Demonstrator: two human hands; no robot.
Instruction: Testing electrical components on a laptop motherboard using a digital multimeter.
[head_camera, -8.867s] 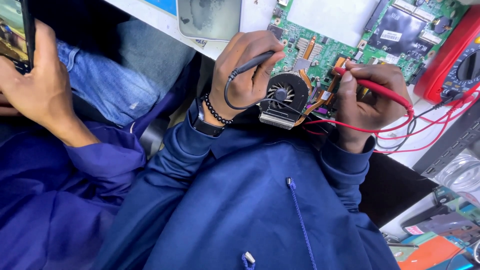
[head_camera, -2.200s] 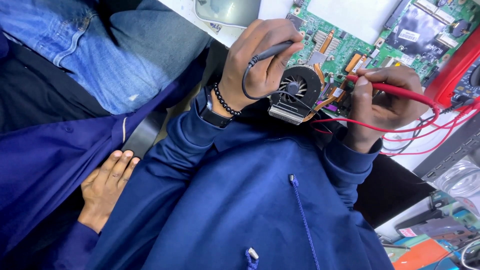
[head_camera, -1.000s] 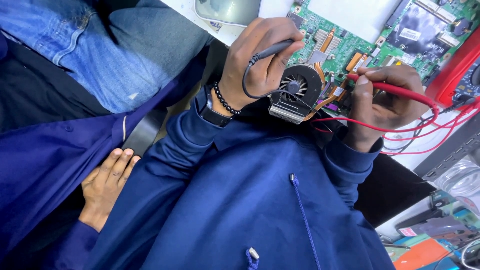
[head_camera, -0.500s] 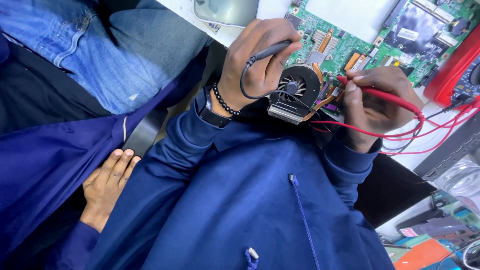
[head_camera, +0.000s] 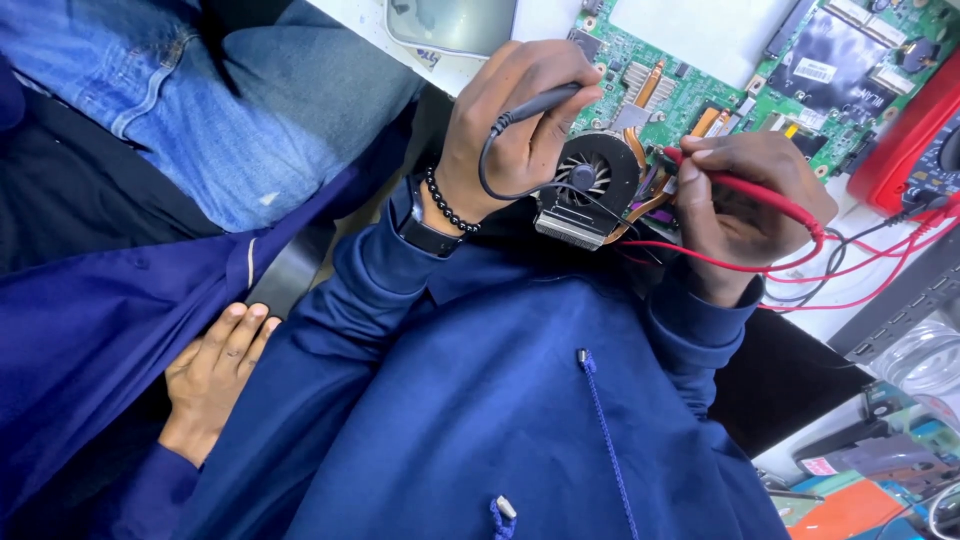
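Observation:
My left hand (head_camera: 520, 125) grips a black test probe (head_camera: 540, 102) with its tip on a green circuit board (head_camera: 690, 95). My right hand (head_camera: 740, 205) pinches a red test probe (head_camera: 745, 190) whose tip rests on the board near the copper heat pipes. Between both hands sits a round black cooling fan (head_camera: 592, 180) fixed to the board's near edge. Red and black leads run right toward a red multimeter (head_camera: 915, 150). A black bead bracelet and a watch are on my left wrist.
Another person in blue jeans and a blue coat sits at my left, a hand (head_camera: 215, 375) resting on their lap. A second green board (head_camera: 860, 50) lies at the top right. Small parts and an orange item (head_camera: 850, 505) lie at the bottom right.
My right hand has shifted the red probe a little left along the board. Much earlier, the neighbouring person's hand held up a phone; it now rests low on the lap.

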